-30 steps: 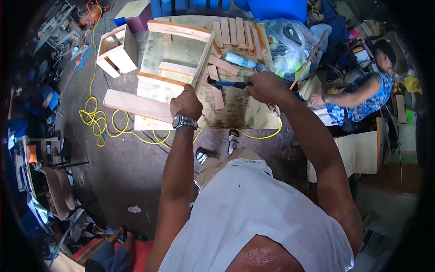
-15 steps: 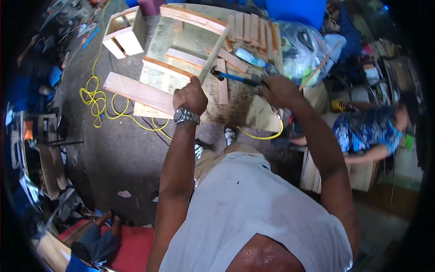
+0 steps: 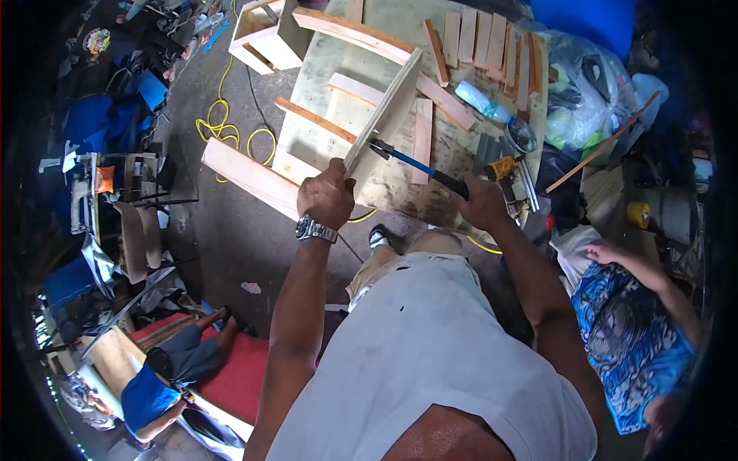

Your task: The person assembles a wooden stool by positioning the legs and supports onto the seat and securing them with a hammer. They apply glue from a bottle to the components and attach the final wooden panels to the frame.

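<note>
Left hand (image 3: 327, 196): grip closed around the near end of a slat (image 3: 384, 107). The slat stands on edge and runs away from the person, diagonally across the tabletop (image 3: 319, 123). A watch (image 3: 315, 229) is on the wrist.

Right hand (image 3: 483, 201): grip closed around the black end of the hammer (image 3: 419, 165) handle. The blue shaft slopes left, with the head just beside the slat above the left hand. Whether the head touches the wood cannot be told.

Tabletop, other items:
- A plank (image 3: 250, 177) lies along the near left edge, overhanging it.
- A row of short boards (image 3: 480, 38) lies at the far side.
- A bottle (image 3: 480, 101) lies on its side near the boards.
- A long curved rail (image 3: 354, 31) lies across the far left.

Surroundings:
- A wooden box (image 3: 265, 34) stands beyond the left corner.
- A yellow cable (image 3: 223, 127) lies coiled on the floor beside it.
- A plastic bag (image 3: 584, 84) sits to the right of the tabletop.
- A second person in a blue patterned shirt (image 3: 630, 330) is at lower right, one hand (image 3: 603, 252) raised and well apart from the hammer.
- A third person (image 3: 154, 392) sits at lower left by a red mat (image 3: 238, 376).
</note>
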The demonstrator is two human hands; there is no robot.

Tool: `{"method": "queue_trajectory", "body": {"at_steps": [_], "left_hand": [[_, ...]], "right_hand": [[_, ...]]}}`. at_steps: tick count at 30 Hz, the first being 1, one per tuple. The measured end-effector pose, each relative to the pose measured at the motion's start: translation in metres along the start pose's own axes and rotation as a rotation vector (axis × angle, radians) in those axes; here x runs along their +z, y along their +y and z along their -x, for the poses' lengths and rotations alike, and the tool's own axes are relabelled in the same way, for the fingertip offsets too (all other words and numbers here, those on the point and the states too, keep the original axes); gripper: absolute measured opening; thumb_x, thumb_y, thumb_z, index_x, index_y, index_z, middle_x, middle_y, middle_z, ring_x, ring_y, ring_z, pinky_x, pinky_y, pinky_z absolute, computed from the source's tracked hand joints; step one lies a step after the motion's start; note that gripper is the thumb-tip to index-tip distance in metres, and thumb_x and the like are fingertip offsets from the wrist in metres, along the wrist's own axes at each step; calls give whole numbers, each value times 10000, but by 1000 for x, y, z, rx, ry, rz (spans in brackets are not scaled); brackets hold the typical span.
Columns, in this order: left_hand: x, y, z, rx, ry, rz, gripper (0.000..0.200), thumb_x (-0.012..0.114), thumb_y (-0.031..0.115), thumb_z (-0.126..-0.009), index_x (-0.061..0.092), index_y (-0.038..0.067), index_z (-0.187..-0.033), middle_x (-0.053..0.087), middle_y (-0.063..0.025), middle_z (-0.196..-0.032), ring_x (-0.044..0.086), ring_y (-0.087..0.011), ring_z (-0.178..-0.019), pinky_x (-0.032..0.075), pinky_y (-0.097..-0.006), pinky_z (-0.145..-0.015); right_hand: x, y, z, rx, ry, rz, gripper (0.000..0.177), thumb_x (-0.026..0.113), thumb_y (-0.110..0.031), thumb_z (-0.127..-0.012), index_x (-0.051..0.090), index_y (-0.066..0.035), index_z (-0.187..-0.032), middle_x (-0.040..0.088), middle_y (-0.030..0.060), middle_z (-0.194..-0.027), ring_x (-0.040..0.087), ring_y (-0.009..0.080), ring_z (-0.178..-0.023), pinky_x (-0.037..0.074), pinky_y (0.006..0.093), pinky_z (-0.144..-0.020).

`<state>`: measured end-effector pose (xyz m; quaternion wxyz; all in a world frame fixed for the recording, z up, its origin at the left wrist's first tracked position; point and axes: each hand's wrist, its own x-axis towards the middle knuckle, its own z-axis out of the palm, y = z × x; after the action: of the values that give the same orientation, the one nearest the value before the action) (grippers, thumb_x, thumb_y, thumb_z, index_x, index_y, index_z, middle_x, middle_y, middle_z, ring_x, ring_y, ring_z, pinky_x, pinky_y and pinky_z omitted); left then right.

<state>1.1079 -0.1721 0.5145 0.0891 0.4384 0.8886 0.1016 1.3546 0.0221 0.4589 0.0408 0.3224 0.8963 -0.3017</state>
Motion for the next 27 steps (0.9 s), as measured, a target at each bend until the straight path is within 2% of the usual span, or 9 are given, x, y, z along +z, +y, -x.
{"method": "queue_trajectory", "body": {"at_steps": [4, 6, 7, 10, 11, 14, 15, 18, 27], "left_hand": [[10, -2, -5, -20, 30, -29, 259, 705, 205, -804, 523, 99, -956, 662, -153, -702, 662, -374, -664, 514, -495, -637], [14, 0, -1, -44, 19, -57, 274, 708, 215, -808, 527, 98, -976, 663, -158, -703, 666, -376, -671, 520, -493, -645], [3, 6, -6, -114, -88, -83, 300, 715, 236, -806, 527, 98, -994, 668, -159, -710, 670, -375, -683, 526, -493, -651], [1, -3, -4, -115, -76, -113, 294, 712, 244, -805, 523, 99, -978, 669, -170, -724, 657, -401, -678, 514, -521, -667], [2, -2, -1, -109, -67, -164, 282, 711, 240, -806, 520, 95, -955, 666, -164, -721, 650, -407, -685, 508, -526, -673], [5, 3, -6, -52, -39, -91, 295, 717, 227, -791, 514, 93, -957, 660, -153, -714, 652, -384, -687, 507, -495, -672], [5, 3, -5, -58, -34, -80, 295, 716, 223, -792, 513, 92, -960, 660, -153, -717, 653, -379, -688, 508, -489, -675], [8, 5, -5, -56, -28, -66, 291, 711, 213, -794, 510, 89, -964, 663, -153, -727, 658, -367, -694, 513, -476, -687], [5, 5, -1, -36, -23, -85, 246, 688, 194, -803, 511, 85, -935, 675, -145, -743, 673, -344, -717, 517, -461, -713]], "right_hand": [[12, 2, -3, 62, -108, -7, 384, 665, -412, -838, 590, -52, -950, 651, 214, -865, 644, 417, -847, 492, 521, -734], [87, 49, -11, 24, -72, -97, 426, 646, -459, -844, 604, -60, -989, 656, 219, -869, 645, 422, -836, 500, 505, -722], [116, 74, -14, -2, -48, -125, 449, 637, -482, -847, 611, -65, -1008, 658, 221, -871, 646, 425, -830, 504, 497, -716], [140, 81, -16, 175, -139, -76, 457, 619, -480, -859, 591, -59, -1033, 649, 231, -1007, 620, 426, -966, 493, 520, -806], [111, 61, -5, 238, -219, -95, 475, 596, -490, -872, 582, -73, -1098, 658, 230, -973, 631, 433, -929, 496, 523, -789], [82, 61, 12, 226, -242, -108, 455, 594, -471, -882, 582, -72, -1102, 663, 233, -917, 640, 435, -880, 493, 531, -768], [69, 58, 19, 194, -159, -128, 407, 598, -430, -886, 586, -55, -1042, 660, 229, -856, 642, 441, -830, 488, 538, -747], [26, 51, 36, 173, -189, -105, 364, 600, -385, -887, 588, -42, -1010, 659, 229, -861, 641, 440, -834, 486, 539, -747], [-64, -65, -11, 13, -187, 201, 254, 580, -277, -894, 600, -40, -984, 665, 216, -839, 653, 419, -826, 503, 530, -762]]}}
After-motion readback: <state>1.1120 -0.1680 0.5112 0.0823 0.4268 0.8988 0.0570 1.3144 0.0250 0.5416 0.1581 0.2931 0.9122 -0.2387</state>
